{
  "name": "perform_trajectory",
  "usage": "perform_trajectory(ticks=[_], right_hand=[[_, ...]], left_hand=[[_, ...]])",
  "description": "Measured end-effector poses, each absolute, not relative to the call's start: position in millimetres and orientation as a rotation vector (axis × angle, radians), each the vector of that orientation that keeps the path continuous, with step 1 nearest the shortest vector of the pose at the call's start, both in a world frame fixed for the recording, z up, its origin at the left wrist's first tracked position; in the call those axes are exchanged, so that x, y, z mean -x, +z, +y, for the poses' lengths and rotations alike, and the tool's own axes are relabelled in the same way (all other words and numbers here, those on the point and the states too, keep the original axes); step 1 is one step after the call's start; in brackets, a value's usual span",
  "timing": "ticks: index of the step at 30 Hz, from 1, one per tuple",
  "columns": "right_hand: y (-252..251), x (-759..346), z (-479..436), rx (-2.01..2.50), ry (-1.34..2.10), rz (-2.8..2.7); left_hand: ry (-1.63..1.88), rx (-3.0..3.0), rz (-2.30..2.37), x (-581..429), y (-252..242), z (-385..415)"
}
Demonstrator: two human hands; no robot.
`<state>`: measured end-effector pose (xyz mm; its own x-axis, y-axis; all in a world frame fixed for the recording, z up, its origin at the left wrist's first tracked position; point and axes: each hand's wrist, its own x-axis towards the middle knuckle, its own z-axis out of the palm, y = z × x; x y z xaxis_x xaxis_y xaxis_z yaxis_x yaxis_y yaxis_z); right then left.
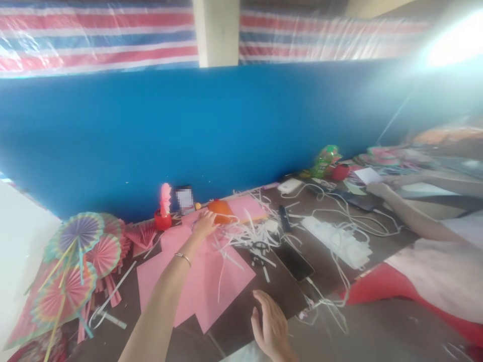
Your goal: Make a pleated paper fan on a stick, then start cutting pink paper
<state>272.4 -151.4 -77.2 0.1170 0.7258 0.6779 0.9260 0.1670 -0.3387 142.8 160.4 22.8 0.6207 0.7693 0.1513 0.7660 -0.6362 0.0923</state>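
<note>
My left hand (206,224), with a bracelet at the wrist, reaches over pink paper sheets (222,281) beside an orange item (221,211). Its fingertips are blurred, so whether they grip anything cannot be made out. A heap of thin white paper strips (256,236) lies just to its right. My right hand (269,322) hovers near the table's front edge, fingers slightly curled and thumb apart, holding nothing. A black phone (296,261) with a white cable rests beyond it.
Folded paper fans (77,236) pile up at the left. A red pot (163,220) stands by the blue wall (226,130). A white power strip (335,241) and tangled cables lie right of centre, near another person's arms (407,206).
</note>
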Motion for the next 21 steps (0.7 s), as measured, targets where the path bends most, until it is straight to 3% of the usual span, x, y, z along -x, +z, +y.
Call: perform_trajectory(ticks=[9, 21], right_hand=[[-64.2, -270.9, -154.7, 1.628, -0.249, -1.731], [-43.9, -265.6, -154.7, 1.639, -0.213, -1.769]], left_hand=[[0.116, -2.994, 0.989, -181.1, 27.3, 176.5], [0.072, -2.910, 0.998, -176.0, 32.4, 176.5]])
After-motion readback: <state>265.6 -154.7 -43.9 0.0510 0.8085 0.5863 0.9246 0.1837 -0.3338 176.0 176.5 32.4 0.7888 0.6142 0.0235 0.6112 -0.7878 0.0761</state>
